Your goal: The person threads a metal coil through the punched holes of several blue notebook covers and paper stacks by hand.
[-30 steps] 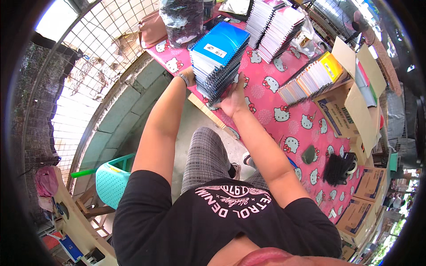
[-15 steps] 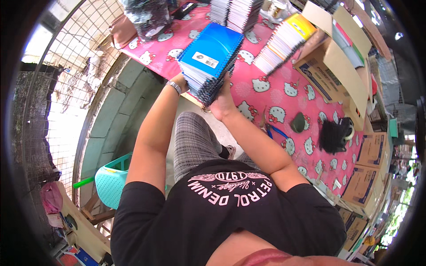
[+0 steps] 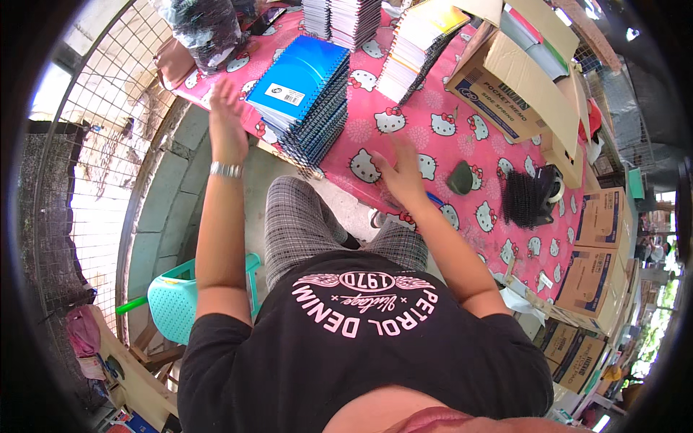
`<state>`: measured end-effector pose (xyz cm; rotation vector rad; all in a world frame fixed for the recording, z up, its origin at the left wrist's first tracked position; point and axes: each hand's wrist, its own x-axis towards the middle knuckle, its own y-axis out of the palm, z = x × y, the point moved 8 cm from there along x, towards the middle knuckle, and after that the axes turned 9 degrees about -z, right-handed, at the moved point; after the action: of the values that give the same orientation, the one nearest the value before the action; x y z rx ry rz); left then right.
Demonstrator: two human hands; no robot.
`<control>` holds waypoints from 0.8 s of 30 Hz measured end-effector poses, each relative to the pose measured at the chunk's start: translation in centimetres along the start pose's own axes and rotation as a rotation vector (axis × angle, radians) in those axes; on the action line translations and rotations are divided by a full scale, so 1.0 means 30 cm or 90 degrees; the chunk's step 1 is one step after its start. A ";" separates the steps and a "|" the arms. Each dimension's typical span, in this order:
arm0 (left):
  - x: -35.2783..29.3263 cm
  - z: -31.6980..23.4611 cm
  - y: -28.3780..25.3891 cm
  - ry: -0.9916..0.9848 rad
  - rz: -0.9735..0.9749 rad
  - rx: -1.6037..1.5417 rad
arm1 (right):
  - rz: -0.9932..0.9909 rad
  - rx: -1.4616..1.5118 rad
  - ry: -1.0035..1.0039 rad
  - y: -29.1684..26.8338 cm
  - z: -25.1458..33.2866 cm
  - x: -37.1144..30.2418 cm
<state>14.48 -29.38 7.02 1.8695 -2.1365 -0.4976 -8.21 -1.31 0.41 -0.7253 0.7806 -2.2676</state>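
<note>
A tall stack of blue-covered spiral notebooks (image 3: pixel 302 79) stands at the near edge of the pink cartoon-print table, its dark wire bindings toward the right. Just left of the stack, my left hand (image 3: pixel 228 119) is raised with fingers apart, touching nothing I can see. To the stack's right, my right hand (image 3: pixel 401 172) is held over the tabletop, thumb and fingers spread, slightly blurred. Neither hand has anything in it. Under the right wrist shows part of a blue-handled tool (image 3: pixel 434 198), mostly covered.
Behind stand more notebook stacks (image 3: pixel 349 22) and a yellow-topped one (image 3: pixel 426 43). An open cardboard box (image 3: pixel 498 94) occupies the right, with a dark green stone-like lump (image 3: pixel 459 177) and black binding coils (image 3: pixel 525 198) nearer. A turquoise stool (image 3: pixel 173 307) is at my left.
Both hands have let go of the blue notebook stack and moved apart, left hand leftward, right hand rightward. The stack now rests on the table edge. The view has shifted slightly.
</note>
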 end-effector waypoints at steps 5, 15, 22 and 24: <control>-0.233 -0.241 0.145 0.278 0.132 0.210 | 0.104 -0.319 -0.007 -0.080 -0.206 -0.281; -0.178 -0.196 0.177 0.206 0.154 0.247 | 0.113 -0.283 -0.093 -0.117 -0.313 -0.329; -0.494 -0.348 0.161 0.634 0.025 0.614 | 0.222 -0.347 -0.107 -0.137 -0.315 -0.347; -0.526 -0.320 0.211 0.648 0.067 0.776 | 0.234 -0.378 -0.107 -0.136 -0.324 -0.350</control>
<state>14.91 -13.87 18.86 1.6843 -1.7303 1.7400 -9.29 11.88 -6.37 -0.9299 1.3979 -1.6252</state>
